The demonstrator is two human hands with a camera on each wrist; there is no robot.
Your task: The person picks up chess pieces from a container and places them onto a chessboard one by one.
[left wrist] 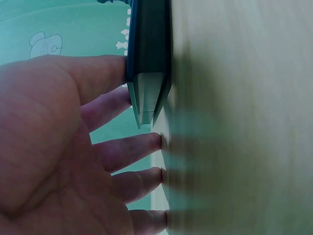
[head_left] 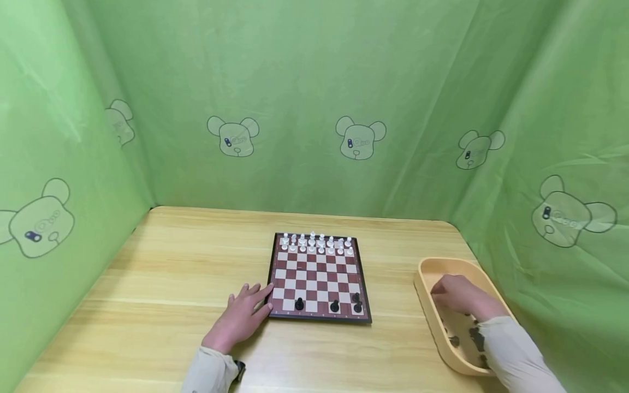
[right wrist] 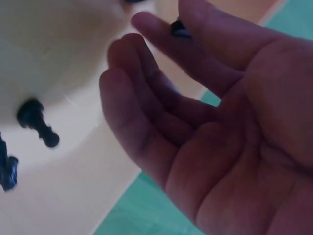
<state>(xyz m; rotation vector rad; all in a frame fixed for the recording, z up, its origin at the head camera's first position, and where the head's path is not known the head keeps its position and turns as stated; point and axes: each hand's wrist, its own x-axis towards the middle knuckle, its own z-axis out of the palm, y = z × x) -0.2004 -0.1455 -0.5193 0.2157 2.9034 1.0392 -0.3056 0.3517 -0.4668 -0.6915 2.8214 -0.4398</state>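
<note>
A brown-and-white chessboard (head_left: 316, 275) lies on the table, with white chess pieces (head_left: 312, 242) in two rows along its far side. Several black pieces (head_left: 334, 306) stand near its closer edge. My left hand (head_left: 238, 319) rests at the board's near left corner. In the left wrist view its thumb (left wrist: 102, 73) and index finger touch the board's rim, while the other fingertips are on the table. Inside the tray (head_left: 423, 303), my right hand (head_left: 459, 295) pinches a black chess piece (right wrist: 181, 29) between thumb and index finger; mostly the base shows.
More black pieces lie loose in the tray, among them a pawn (right wrist: 36, 122) below the right hand's fingers. The wooden table (head_left: 196, 262) is enclosed by green curtains (head_left: 295, 174) printed with bear heads. The tray stands close to the right curtain.
</note>
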